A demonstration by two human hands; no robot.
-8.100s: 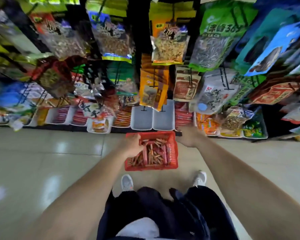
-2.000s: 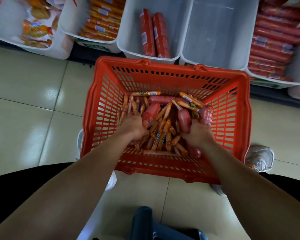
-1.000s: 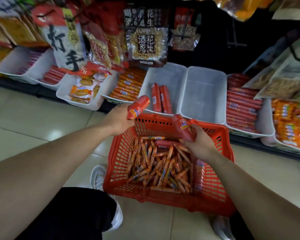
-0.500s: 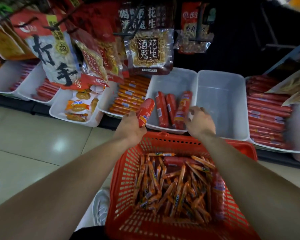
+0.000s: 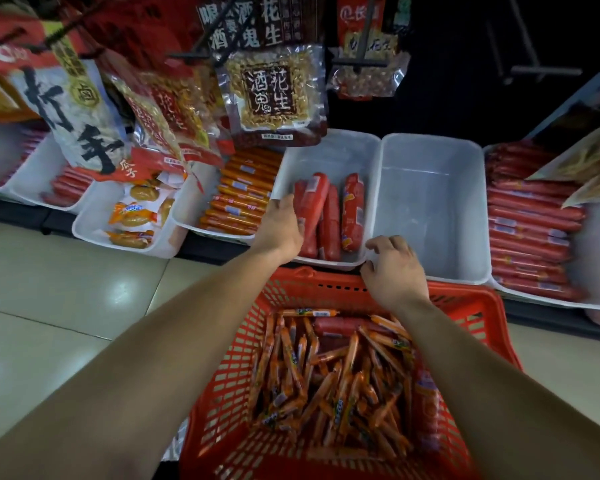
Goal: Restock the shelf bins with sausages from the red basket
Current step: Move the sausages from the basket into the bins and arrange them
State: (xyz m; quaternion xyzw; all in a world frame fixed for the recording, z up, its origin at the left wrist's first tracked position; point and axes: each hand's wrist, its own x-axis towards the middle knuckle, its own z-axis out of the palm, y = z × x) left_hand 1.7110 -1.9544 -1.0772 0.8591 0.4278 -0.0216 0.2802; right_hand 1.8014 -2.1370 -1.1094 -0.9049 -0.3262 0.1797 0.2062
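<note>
Here the left hand [image 5: 280,227] reaches into a white bin [image 5: 329,142] at the centre of the frame. Its fingers curl round a thick red sausage [image 5: 313,197] that lies tilted over the other red sausages [image 5: 352,209] in that bin (the fingertips themselves are hidden beneath it). The right hand [image 5: 394,270] is at the bin's near right corner, fingers loosely curled with nothing in them; whether they touch the rim cannot be told.

Below both forearms, filling the lower centre, is the red basket [image 5: 222,393], heaped with thin orange sausages [image 5: 326,382]. One thicker red one lies across its far end.

Just right of the handled bin is a second white bin [image 5: 430,202]. Further right, a third bin [image 5: 596,271] holds stacked red sausages [image 5: 527,233]. To the left, one bin is packed with orange sausages [image 5: 239,199], and the next holds yellow-and-orange packets [image 5: 132,216].

The bins stand in a row on a low dark shelf [image 5: 201,245]. Snack bags [image 5: 274,95] with printed characters hang on hooks across the upper frame, against a dark back wall.

The floor [image 5: 66,289], at left and lower left, is pale glossy tile with dark joints and soft patches of reflected light.
</note>
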